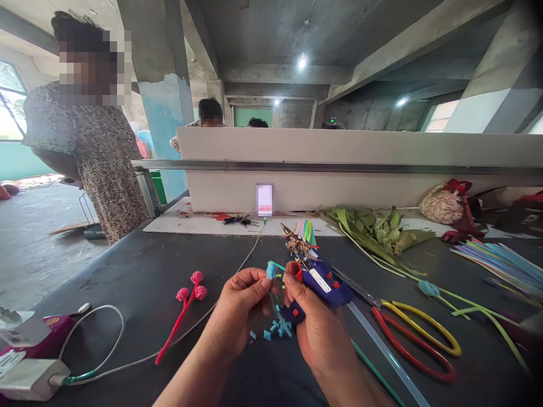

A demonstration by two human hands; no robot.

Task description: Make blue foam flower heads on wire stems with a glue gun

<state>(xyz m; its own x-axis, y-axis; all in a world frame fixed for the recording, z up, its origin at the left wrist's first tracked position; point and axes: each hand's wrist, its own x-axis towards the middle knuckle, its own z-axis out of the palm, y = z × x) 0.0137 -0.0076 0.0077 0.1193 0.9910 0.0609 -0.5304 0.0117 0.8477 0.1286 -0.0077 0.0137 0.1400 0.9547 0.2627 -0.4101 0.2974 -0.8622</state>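
Between the thumb and fingers of my left hand [241, 299] is a small light-blue fuzzy pipe-cleaner ball [270, 270]. My right hand [314, 316] pinches a green pipe cleaner [278, 265], whose tip reaches the blue ball. A green length also shows below that hand, toward the bottom edge. Just behind my right hand lies a blue glue gun [324, 281] with brown residue around its nozzle and a clear glue stick [386, 353] at its rear. Blue clippings [275, 327] lie beneath my hands. My right fingertips are partly hidden.
Scissors [418, 333] with red and yellow handles lie right. A pink pipe-cleaner sprig [182, 311] and a white cable [199, 325] lie left, near chargers [31, 379]. Green leaves [377, 232], pipe-cleaner bundles [500, 265] and a phone [264, 199] are farther back. A person [93, 130] stands left.
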